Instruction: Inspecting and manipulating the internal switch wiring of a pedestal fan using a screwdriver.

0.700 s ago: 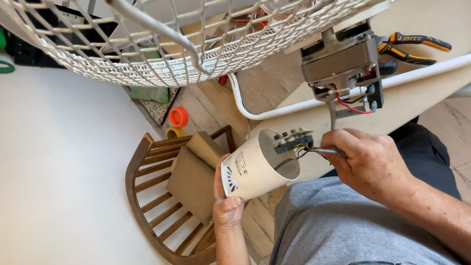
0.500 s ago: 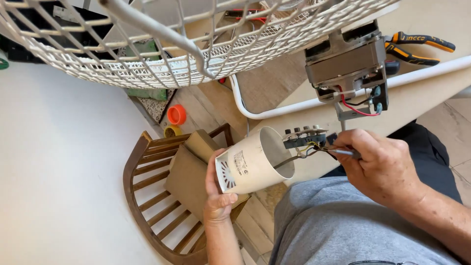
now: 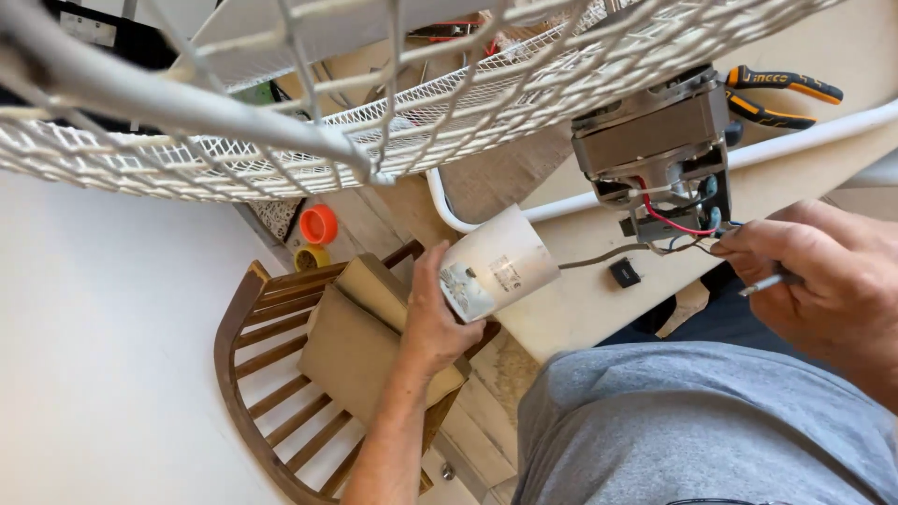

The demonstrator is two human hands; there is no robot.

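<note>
The left hand is wrapped around a smooth, cream plastic cylinder — a hollow motor cover, held tilted with its vented end toward the camera, just off the near edge of the pale wooden desk. A thin grey cable runs from its far end toward the metal motor block, a boxy grey unit with red, blue and dark wires hanging loose beneath it. The right hand pinches those wires at the fingertips and also grips a slim metal tool, most of it hidden in the fist, so its kind cannot be told. A white wire-mesh fan guard, blurred and cut off by the frame, fills the top. Orange-and-black pliers lie toward the desk's far right corner, and a small black part sits below the motor. Under the left hand stands a slatted wooden chair with a tan cushion
</note>
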